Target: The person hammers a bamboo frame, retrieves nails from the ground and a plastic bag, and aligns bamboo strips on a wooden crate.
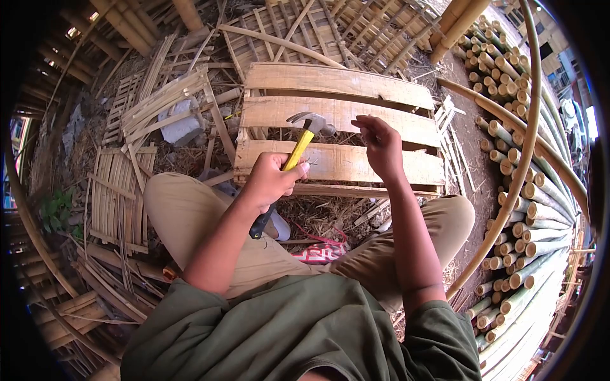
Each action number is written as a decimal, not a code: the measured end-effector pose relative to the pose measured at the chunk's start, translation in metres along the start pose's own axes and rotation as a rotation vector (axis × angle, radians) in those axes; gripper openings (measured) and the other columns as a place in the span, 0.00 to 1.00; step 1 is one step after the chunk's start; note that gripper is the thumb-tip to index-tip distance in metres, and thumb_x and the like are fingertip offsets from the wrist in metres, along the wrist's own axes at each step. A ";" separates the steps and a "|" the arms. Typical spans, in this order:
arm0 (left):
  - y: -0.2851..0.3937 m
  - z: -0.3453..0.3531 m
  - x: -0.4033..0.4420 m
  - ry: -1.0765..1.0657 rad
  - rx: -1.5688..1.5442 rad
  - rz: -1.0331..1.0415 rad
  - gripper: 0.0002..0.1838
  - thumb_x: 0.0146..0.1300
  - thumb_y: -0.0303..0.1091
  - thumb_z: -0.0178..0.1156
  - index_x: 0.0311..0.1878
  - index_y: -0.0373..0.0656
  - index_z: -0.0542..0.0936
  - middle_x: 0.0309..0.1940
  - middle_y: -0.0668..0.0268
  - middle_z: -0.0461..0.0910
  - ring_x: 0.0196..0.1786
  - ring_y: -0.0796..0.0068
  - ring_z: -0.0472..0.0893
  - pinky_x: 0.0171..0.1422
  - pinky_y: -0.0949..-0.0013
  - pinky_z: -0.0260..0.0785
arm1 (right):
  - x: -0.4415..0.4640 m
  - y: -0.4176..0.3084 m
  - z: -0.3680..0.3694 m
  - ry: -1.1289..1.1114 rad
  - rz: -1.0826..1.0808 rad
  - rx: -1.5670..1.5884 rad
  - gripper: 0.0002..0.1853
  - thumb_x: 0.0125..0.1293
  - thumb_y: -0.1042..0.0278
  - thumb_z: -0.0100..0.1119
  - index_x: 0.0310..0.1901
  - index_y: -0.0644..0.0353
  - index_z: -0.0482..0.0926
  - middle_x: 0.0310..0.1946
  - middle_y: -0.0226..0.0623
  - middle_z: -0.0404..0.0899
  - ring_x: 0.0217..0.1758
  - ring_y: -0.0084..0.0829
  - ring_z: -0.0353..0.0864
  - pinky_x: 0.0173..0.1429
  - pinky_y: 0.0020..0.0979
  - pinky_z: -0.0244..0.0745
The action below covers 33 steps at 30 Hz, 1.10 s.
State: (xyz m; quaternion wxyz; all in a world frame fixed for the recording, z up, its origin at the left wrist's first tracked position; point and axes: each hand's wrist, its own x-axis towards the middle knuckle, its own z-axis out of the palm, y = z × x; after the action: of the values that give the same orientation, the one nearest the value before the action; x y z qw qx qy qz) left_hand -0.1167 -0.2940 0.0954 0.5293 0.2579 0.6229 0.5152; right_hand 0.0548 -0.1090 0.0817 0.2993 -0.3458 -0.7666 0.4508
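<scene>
My left hand [273, 181] is wrapped round the yellow handle of a claw hammer [305, 136], whose metal head is up above the slats and whose black grip end hangs below the hand. Thin nails seem to stick out by the fingertips of that hand. A low wooden crate or bench top of pale slats [343, 114] lies in front of me, with gaps between its boards. Over its right part my right hand [381, 145] is raised, fingers bent and apart from the hammer, with nothing visible in it.
Cut bamboo poles [537, 216] are stacked at the right, behind a curved pole [527, 146]. Split-bamboo panels [121, 197] and loose strips lie at the left, near a grey block [181, 120]. A red and white item [319, 254] sits between my legs.
</scene>
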 end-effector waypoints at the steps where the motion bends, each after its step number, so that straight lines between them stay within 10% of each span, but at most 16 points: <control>1: 0.001 0.000 0.000 0.007 0.015 -0.001 0.12 0.66 0.32 0.65 0.45 0.31 0.81 0.28 0.68 0.78 0.19 0.90 0.65 0.22 0.80 0.57 | 0.005 0.004 -0.004 0.056 -0.270 -0.246 0.11 0.73 0.81 0.48 0.51 0.70 0.79 0.46 0.37 0.87 0.55 0.23 0.81 0.68 0.28 0.72; 4: 0.001 0.000 -0.001 -0.007 -0.008 -0.002 0.12 0.66 0.32 0.65 0.45 0.32 0.81 0.28 0.69 0.78 0.19 0.90 0.65 0.22 0.80 0.57 | 0.010 0.005 -0.007 0.112 -0.225 0.005 0.11 0.72 0.81 0.49 0.51 0.69 0.79 0.48 0.39 0.86 0.53 0.22 0.81 0.65 0.25 0.73; 8: -0.002 -0.001 0.001 -0.009 -0.027 -0.011 0.12 0.66 0.32 0.65 0.46 0.31 0.81 0.27 0.69 0.78 0.19 0.90 0.65 0.22 0.80 0.56 | -0.006 -0.004 -0.005 0.030 0.408 0.841 0.10 0.75 0.78 0.44 0.51 0.68 0.75 0.40 0.42 0.82 0.41 0.33 0.85 0.49 0.32 0.83; 14: -0.003 0.002 0.001 0.042 0.094 0.067 0.11 0.67 0.32 0.64 0.44 0.32 0.82 0.25 0.71 0.78 0.19 0.91 0.65 0.21 0.80 0.58 | -0.038 -0.012 0.046 -0.458 0.810 0.972 0.12 0.74 0.79 0.38 0.51 0.69 0.71 0.38 0.45 0.78 0.40 0.36 0.82 0.48 0.36 0.82; 19: -0.014 0.002 0.005 0.066 0.324 0.293 0.10 0.67 0.30 0.63 0.40 0.31 0.83 0.25 0.70 0.81 0.26 0.88 0.73 0.28 0.78 0.66 | -0.043 -0.020 0.064 -0.505 0.896 1.084 0.22 0.77 0.61 0.30 0.54 0.71 0.70 0.43 0.50 0.76 0.45 0.42 0.81 0.54 0.42 0.80; 33: 0.008 0.013 -0.015 0.088 0.597 0.366 0.08 0.60 0.28 0.67 0.41 0.35 0.85 0.29 0.50 0.84 0.31 0.60 0.85 0.38 0.63 0.74 | -0.047 -0.031 0.065 -0.464 0.815 1.060 0.25 0.78 0.59 0.26 0.59 0.69 0.69 0.53 0.48 0.76 0.53 0.38 0.80 0.58 0.41 0.80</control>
State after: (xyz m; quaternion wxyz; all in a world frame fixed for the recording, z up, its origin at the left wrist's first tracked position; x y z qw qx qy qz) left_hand -0.1018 -0.2999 0.1097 0.3021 0.4860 0.7117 0.4075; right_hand 0.0238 -0.1896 0.0759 0.0639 -0.3079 -0.2974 0.9015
